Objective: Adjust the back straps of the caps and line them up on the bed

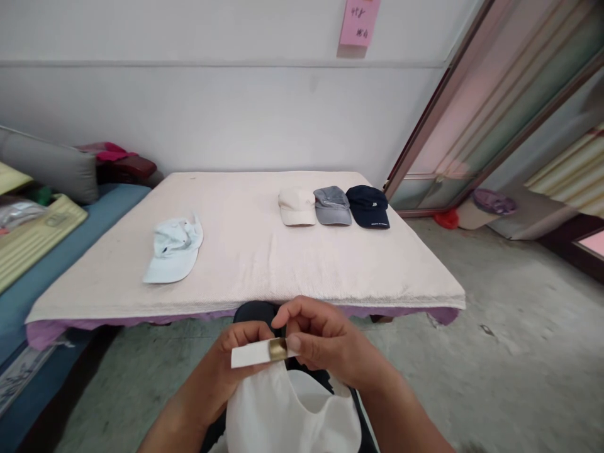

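At the bottom centre of the frame you hold a white cap (264, 418), its lower part cut off by the frame edge. Your left hand (218, 368) grips its strap (250, 355) left of the brass buckle (278, 349), with some fingers hidden behind. Your right hand (330, 343) pinches just right of the buckle; its thumb covers whatever strap lies under it. On the surface (236, 245), a pale blue cap (173, 248) sits at centre left; cream (296, 204), grey (333, 204) and navy caps (368, 204) line up right of centre, the navy one's lettering too small to read. The pink note (358, 24) above is cropped by the top edge.
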Action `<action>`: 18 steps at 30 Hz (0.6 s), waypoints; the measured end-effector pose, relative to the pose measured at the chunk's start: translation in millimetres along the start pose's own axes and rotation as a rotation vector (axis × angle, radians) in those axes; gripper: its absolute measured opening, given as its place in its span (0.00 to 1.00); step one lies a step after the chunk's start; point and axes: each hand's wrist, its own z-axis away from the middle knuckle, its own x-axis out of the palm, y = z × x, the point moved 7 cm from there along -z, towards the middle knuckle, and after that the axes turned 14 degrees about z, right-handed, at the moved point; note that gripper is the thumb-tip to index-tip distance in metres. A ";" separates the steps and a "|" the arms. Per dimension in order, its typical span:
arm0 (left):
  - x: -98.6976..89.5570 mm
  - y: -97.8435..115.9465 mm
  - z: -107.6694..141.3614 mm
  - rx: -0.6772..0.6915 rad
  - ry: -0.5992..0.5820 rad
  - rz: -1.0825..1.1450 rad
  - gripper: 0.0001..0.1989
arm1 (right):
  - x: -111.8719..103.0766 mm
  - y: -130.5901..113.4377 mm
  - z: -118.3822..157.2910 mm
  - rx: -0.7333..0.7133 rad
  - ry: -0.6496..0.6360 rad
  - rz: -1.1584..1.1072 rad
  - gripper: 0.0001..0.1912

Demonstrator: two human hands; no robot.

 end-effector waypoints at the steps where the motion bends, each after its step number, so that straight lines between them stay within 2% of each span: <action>1: 1.0 -0.1 0.1 -0.003 0.002 -0.021 0.12 | -0.2 0.2 -1.0 0.005 0.015 0.036 0.11; 6: 5.2 2.8 0.6 0.040 -0.012 -0.092 0.15 | -1.5 1.9 -3.0 0.029 0.080 0.135 0.09; 12: 8.2 -1.5 2.4 0.030 -0.054 -0.130 0.20 | -0.7 3.7 -1.6 0.076 0.078 0.205 0.09; 18: 4.2 -1.6 6.4 0.020 0.036 -0.122 0.15 | -1.0 4.0 -3.9 0.064 0.066 0.198 0.09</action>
